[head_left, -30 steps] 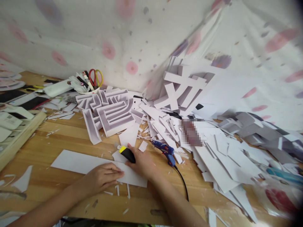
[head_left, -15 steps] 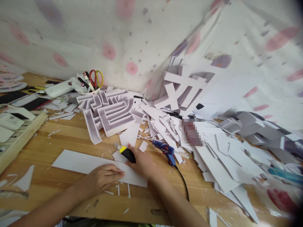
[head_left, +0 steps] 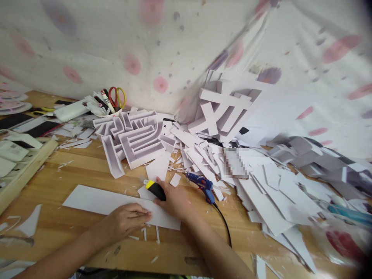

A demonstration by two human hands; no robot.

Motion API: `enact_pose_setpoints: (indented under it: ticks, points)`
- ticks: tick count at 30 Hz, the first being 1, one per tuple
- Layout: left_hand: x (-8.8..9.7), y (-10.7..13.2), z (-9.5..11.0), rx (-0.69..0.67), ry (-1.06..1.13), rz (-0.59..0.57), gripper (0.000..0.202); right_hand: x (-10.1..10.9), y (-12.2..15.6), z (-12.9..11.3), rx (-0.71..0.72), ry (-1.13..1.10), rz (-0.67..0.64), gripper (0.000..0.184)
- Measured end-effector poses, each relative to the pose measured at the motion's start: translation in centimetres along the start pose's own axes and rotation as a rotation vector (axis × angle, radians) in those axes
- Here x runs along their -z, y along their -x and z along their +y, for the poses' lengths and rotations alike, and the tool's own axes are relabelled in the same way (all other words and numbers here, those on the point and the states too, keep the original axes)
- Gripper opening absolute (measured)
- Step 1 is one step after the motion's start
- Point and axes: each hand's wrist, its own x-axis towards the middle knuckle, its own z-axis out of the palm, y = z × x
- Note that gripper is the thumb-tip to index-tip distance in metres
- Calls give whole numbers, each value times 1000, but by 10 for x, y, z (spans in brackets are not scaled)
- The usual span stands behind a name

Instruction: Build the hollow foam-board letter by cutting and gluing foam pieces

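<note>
My right hand [head_left: 174,201] is closed around a yellow and black utility knife [head_left: 156,190], whose blade end points up and left. Beneath both hands a long white foam-board strip [head_left: 93,199] lies flat on the wooden table. My left hand [head_left: 129,217] rests on this strip, its fingers bunched and pressed together with the thumb. Whether a small piece is pinched in those fingertips is hidden. A small white offcut [head_left: 143,192] sits partly under the knife. To the right of my right hand lies a blue hot glue gun [head_left: 203,187] with a black cord.
Hollow white letter shapes [head_left: 142,149] lie behind my hands; another white character [head_left: 223,108] leans at the back wall. Scraps and board sheets [head_left: 270,201] are piled at right. A pen holder with scissors [head_left: 117,97] stands back left, near a wooden tray [head_left: 31,170].
Both hands, the knife and the strip keep nearly the same position. The view has shifted very slightly, and the pixelated patch at right looks lighter.
</note>
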Motion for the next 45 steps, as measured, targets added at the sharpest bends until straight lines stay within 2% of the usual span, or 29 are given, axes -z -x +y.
enact_pose_setpoints:
  ticks: [8,15,19,27,30,33,36,39,42,45]
  points:
    - [1,-1,1,-25,-7,-2,41,2,1,-1,36,-5,20,70]
    - [-7,10,-7,27,26,-72,41,12,4,-11,-16,-1,-17,70]
    - [-7,9,-7,20,7,-65,39,18,6,-15,-35,-4,-35,70]
    - [-8,15,-13,39,-133,-109,46,8,4,-15,-10,-10,9,68]
    - [-9,15,-15,16,-133,-75,48,26,14,-25,-4,4,77,62]
    - [-10,15,-17,7,-139,-76,49,71,37,-24,5,7,272,53]
    - [-11,17,-19,5,-153,-80,49,122,63,10,-198,91,435,38]
    - [-13,20,-22,5,-178,-90,48,152,85,75,-419,141,584,37]
    - [-15,20,-24,8,-196,-92,49,151,102,140,-494,34,623,40]
    - [-15,19,-24,13,-190,-83,50,135,113,179,-594,-42,566,42]
